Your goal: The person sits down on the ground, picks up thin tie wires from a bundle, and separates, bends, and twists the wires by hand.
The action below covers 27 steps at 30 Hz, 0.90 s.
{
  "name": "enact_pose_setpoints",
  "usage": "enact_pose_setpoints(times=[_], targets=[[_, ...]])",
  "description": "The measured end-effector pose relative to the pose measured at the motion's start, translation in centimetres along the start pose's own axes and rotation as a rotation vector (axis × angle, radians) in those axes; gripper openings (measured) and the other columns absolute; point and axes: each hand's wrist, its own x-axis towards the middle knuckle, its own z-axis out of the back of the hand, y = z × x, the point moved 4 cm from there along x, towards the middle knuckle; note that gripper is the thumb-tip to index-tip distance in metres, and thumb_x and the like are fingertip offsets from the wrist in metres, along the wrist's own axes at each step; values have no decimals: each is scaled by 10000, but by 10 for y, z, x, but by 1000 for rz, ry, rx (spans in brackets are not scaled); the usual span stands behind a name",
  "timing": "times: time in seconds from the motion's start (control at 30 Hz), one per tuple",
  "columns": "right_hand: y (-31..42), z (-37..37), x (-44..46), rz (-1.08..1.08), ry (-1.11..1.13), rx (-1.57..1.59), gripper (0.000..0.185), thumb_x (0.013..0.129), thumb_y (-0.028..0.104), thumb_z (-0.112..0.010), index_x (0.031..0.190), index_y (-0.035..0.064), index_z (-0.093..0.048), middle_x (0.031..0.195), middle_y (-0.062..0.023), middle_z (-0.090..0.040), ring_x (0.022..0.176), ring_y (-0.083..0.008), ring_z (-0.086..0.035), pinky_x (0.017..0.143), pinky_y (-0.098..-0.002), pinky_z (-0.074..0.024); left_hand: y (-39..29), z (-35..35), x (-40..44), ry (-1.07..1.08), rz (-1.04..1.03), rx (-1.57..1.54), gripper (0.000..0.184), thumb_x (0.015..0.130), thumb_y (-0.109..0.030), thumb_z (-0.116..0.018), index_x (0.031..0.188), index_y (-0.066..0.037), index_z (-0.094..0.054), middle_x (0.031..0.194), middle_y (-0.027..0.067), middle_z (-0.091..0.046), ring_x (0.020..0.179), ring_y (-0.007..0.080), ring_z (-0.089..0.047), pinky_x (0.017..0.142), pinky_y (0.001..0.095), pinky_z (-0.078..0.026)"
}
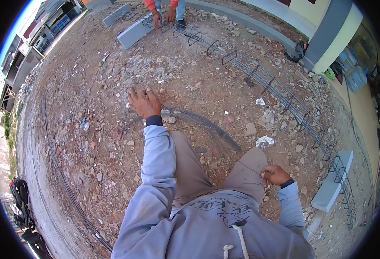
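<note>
My left hand point(145, 102) reaches out over the stony ground with its fingers apart and bent downward, and I see nothing held in it. Close to its wrist, a bundle of thin dark tie wire point(207, 124) lies in a curve between my knees. My right hand point(275, 175) is beside my right knee with its fingers pinched together. A thin wire point(249, 168) runs from those fingers across the trouser leg.
A long rebar cage point(276, 84) with stirrups spans the right side, resting on grey blocks point(131, 33) point(334, 183). Another person's hands point(164, 18) touch its far end. Long steel bars point(64, 181) lie at left. A pillar point(334, 32) stands upper right.
</note>
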Motion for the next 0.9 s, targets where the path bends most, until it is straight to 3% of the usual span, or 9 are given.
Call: enact_pose_setpoints(times=[0.13,0.2,0.27,0.37,0.47,0.57,0.7,0.8,0.9], targets=[[11,-25,-18,31,315,-48,170,850,173,-566,890,31,-649,660,-30,-615,494,-73,-506,479,-217,-405,18,-7,1,-63,115,-32,390,846,-366,-519,1022,-47,-658,1335,254,-395,1257,388,-343,1033,481,-263],[18,-25,-37,90,392,100,190,848,189,-584,863,13,-655,671,-24,-609,508,-68,-502,483,-208,-398,43,-17,7,-4,180,-197,384,853,-352,-532,1012,-25,-656,1176,239,-536,1096,352,-506,929,466,-376],[17,-14,-51,169,362,286,200,845,184,-591,872,-6,-648,677,-26,-605,497,-66,-488,478,-208,-393,63,-34,4,71,306,-588,322,875,-295,-529,978,-12,-641,887,157,-639,789,249,-617,692,383,-478],[6,8,-59,373,76,734,211,841,168,-599,869,-39,-629,669,-30,-588,482,-62,-466,476,-206,-388,85,-57,-6,223,707,-1016,209,913,-236,-498,941,-52,-591,659,49,-597,515,103,-536,433,224,-388],[-17,24,-46,261,-336,729,168,833,145,-594,875,-15,-623,680,-38,-598,497,-70,-493,485,-221,-405,65,-42,-6,261,725,-1045,196,925,-206,-480,980,-53,-590,658,41,-581,523,113,-533,450,218,-415],[-37,18,-25,222,-465,217,140,830,139,-582,881,16,-629,675,-31,-602,521,-86,-528,501,-256,-428,47,-41,-8,324,688,-1068,233,929,-224,-483,1090,-70,-555,656,34,-572,526,115,-533,466,225,-433],[-40,-24,-20,103,102,-204,164,838,157,-563,934,61,-654,639,0,-575,548,-100,-544,527,-282,-435,56,-51,-7,369,700,-1135,296,934,-247,-484,1201,-121,-492,675,32,-578,566,128,-558,515,240,-467],[-28,-43,-40,122,483,-54,191,852,194,-574,934,41,-655,618,2,-558,527,-86,-517,509,-254,-416,81,-60,1,354,692,-1232,311,944,-251,-456,1241,-156,-464,791,41,-603,672,148,-590,586,256,-480],[-25,-30,-60,245,461,338,254,864,243,-589,928,3,-642,585,10,-524,495,-71,-476,480,-228,-389,119,-75,11,352,739,-1164,317,948,-264,-440,1246,-158,-470,861,40,-607,755,161,-598,622,258,-472]])
